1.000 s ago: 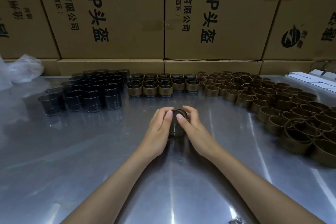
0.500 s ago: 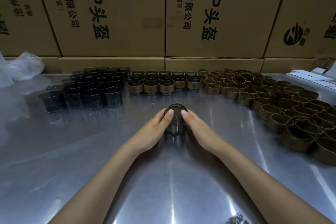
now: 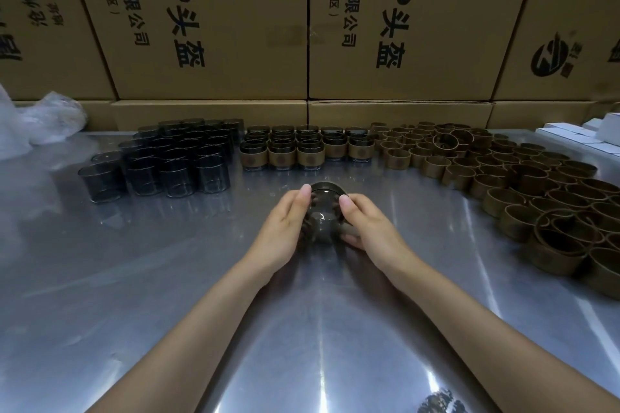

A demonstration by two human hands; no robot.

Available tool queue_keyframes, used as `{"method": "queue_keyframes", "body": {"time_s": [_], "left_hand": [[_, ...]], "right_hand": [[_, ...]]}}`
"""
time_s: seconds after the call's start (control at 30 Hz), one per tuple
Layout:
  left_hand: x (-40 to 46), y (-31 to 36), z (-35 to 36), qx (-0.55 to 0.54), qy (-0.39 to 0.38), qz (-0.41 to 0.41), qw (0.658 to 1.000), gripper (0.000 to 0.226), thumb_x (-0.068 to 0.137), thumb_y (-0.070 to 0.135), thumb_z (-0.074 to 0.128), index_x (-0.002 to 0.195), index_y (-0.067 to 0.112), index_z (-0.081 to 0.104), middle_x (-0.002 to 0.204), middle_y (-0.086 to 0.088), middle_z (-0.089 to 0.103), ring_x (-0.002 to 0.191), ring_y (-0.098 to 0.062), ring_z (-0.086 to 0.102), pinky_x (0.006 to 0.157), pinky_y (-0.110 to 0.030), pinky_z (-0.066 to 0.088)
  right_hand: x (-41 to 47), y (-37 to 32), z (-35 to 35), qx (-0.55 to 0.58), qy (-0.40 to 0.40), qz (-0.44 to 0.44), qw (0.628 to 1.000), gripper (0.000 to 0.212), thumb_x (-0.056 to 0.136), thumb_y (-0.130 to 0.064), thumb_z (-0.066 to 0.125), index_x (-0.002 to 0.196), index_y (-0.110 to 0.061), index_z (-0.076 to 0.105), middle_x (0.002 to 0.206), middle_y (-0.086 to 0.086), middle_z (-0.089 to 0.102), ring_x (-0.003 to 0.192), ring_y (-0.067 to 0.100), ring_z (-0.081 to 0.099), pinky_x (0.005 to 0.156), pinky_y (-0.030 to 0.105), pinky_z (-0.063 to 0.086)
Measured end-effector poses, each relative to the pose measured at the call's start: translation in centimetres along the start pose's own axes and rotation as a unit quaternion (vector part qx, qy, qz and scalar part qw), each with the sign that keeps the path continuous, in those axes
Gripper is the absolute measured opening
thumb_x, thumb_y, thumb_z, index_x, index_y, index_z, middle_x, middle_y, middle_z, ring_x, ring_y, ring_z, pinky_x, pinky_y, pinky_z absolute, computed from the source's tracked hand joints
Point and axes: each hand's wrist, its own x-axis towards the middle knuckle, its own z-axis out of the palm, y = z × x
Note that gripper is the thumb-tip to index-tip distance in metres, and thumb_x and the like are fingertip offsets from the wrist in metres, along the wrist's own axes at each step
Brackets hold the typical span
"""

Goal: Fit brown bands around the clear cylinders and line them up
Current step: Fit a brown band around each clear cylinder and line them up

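Observation:
A clear cylinder (image 3: 323, 211) stands on the steel table (image 3: 167, 295) at the centre, held between both hands. My left hand (image 3: 285, 231) grips its left side and my right hand (image 3: 365, 228) grips its right side, thumbs up at the rim. The fingers hide whether a band is on it. Bare clear cylinders (image 3: 167, 161) crowd the back left. Banded cylinders (image 3: 302, 149) stand in rows at the back centre. Loose brown bands (image 3: 503, 178) cover the right side.
Big cardboard boxes (image 3: 218, 27) wall off the back of the table. A crumpled plastic bag (image 3: 43, 124) lies at the far left. White flat boxes (image 3: 577, 137) sit at the far right edge.
Both hands have pushed the cylinder a little farther away toward the banded rows. The grip is unchanged, and the head has tilted slightly.

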Motion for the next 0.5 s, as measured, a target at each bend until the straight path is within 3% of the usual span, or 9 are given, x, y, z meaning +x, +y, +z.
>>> {"method": "queue_keyframes", "body": {"time_s": [0.17,0.33,0.43,0.5], "left_hand": [[0.0,0.3,0.2,-0.087,0.028,-0.030,0.995,0.038,0.091,0.042,0.054,0.109,0.010,0.065,0.109,-0.016,0.069,0.101,-0.026,0.064,0.096,-0.049,0.047],[0.1,0.5,0.1,-0.174,0.042,-0.063,0.982,0.042,0.087,0.024,0.063,0.126,0.009,0.056,0.116,-0.012,0.068,0.100,-0.020,0.067,0.092,-0.034,0.052],[0.0,0.8,-0.5,-0.205,0.025,-0.059,0.977,0.050,0.081,0.022,0.068,0.127,0.008,0.056,0.117,-0.010,0.068,0.104,-0.016,0.066,0.093,-0.027,0.052],[0.1,1.1,-0.9,-0.217,-0.001,-0.064,0.974,0.062,0.073,0.027,0.070,0.129,0.006,0.055,0.118,-0.010,0.067,0.106,-0.015,0.066,0.091,-0.023,0.052]], "right_hand": [[-0.2,-0.3,-0.1,0.038,0.015,-0.005,0.999,0.020,0.101,-0.021,0.045,0.116,-0.015,0.057,0.103,-0.008,0.064,0.084,-0.006,0.064,0.076,0.015,0.053],[0.2,-0.3,-0.6,0.117,-0.017,0.065,0.991,0.034,0.099,-0.019,0.050,0.132,-0.012,0.052,0.126,0.006,0.062,0.115,0.019,0.061,0.095,0.032,0.050],[0.6,-0.7,-1.8,0.162,-0.072,0.123,0.976,0.038,0.092,-0.017,0.058,0.128,-0.005,0.055,0.118,0.008,0.067,0.110,0.021,0.064,0.090,0.030,0.053],[0.4,-1.0,-2.7,0.193,-0.121,0.123,0.966,0.039,0.081,-0.021,0.064,0.117,-0.004,0.062,0.110,0.006,0.071,0.102,0.016,0.068,0.078,0.023,0.056]]}}
